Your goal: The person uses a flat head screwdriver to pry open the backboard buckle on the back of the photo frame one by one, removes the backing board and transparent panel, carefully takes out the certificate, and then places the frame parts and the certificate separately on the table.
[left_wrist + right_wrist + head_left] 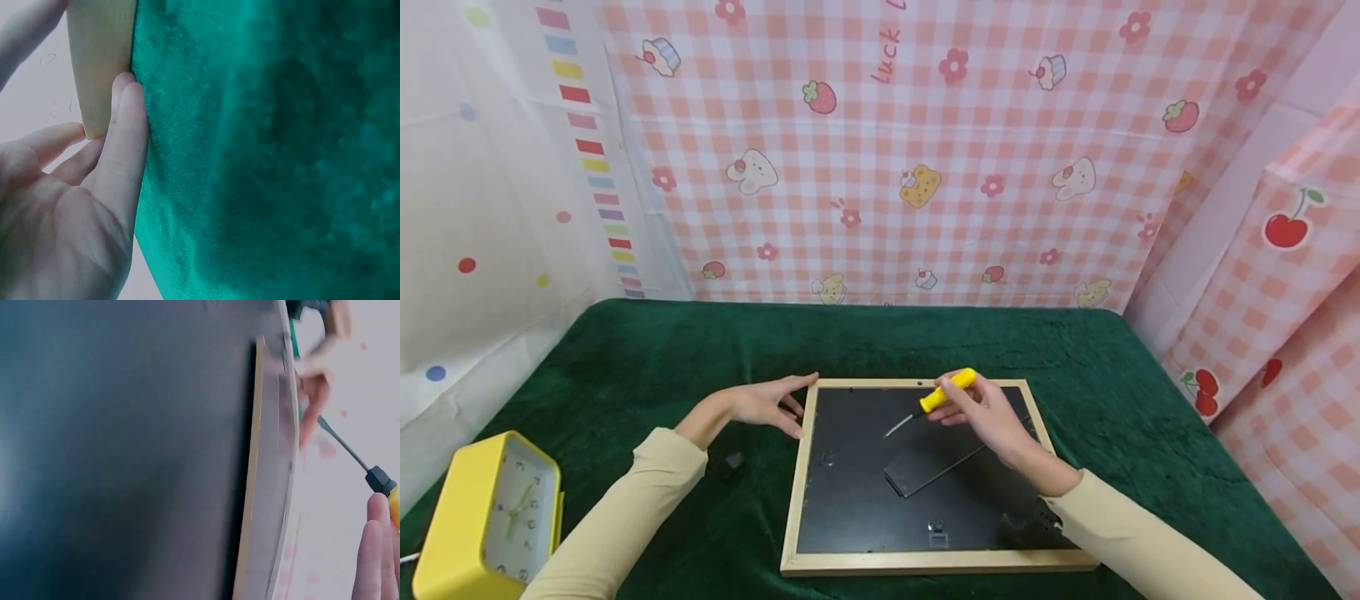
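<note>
A wooden picture frame (850, 562) lies face down, its black backing board (850, 508) upward. At its far left corner my left hand (767, 403) touches the side; in the left wrist view, spread fingers (128, 119) lie along the pale wood edge (100, 69). My right hand (988, 417) holds a flat-blade screwdriver (951, 390) by its yellow handle, its metal shaft slanting down-left over the board. In the right wrist view, the screwdriver's shaft (344, 444) and black collar show beyond the fingertips (369, 537). Below the blade, a black stand leg (917, 475) lies on the backing.
A yellow clock (471, 517) stands at the near left. A small dark object (733, 460) sits on the green cloth (647, 358) beside the left sleeve. Near the frame's front edge is a small metal fitting (936, 527). Pink checked curtains (880, 233) hang behind the table.
</note>
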A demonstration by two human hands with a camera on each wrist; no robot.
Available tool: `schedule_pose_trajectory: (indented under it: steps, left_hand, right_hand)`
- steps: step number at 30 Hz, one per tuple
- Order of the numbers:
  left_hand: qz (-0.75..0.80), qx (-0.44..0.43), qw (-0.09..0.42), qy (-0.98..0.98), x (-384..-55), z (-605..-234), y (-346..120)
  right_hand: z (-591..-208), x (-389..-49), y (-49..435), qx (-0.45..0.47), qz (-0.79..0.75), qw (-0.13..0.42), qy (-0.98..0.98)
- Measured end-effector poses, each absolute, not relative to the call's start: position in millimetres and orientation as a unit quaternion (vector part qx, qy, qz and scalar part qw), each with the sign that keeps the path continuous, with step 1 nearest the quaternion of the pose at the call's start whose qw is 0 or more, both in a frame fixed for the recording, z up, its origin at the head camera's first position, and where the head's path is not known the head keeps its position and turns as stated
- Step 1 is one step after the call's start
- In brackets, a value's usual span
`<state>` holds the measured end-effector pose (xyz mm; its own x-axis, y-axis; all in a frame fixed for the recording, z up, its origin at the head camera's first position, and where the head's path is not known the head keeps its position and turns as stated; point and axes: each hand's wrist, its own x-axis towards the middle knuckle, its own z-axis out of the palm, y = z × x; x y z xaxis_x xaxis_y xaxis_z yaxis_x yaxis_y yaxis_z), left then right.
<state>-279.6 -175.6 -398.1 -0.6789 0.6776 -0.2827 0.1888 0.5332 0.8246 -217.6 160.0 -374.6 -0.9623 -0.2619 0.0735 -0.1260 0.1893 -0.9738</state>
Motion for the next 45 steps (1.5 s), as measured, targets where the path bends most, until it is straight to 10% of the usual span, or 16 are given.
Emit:
schedule_pose_trajectory:
  steps: [15, 30, 45]
  left_hand:
    - [0.388, 0.239, 0.180, 0.872, -266.9, -403.5, -165.6]
    - [0.311, 0.229, 0.113, 0.915, -257.8, -396.1, -139.0]
    - [0.299, 0.271, 0.149, 0.903, -256.8, -387.5, -137.4]
  right_hand:
    - [-389.6, -251.9, 276.2, 0.049, -0.612, 0.030, 0.789]
    - [-394.8, -268.6, 275.2, 0.051, -0.623, 0.110, 0.772]
    - [-394.3, -259.8, 298.9, 0.067, -0.554, 0.123, 0.820]
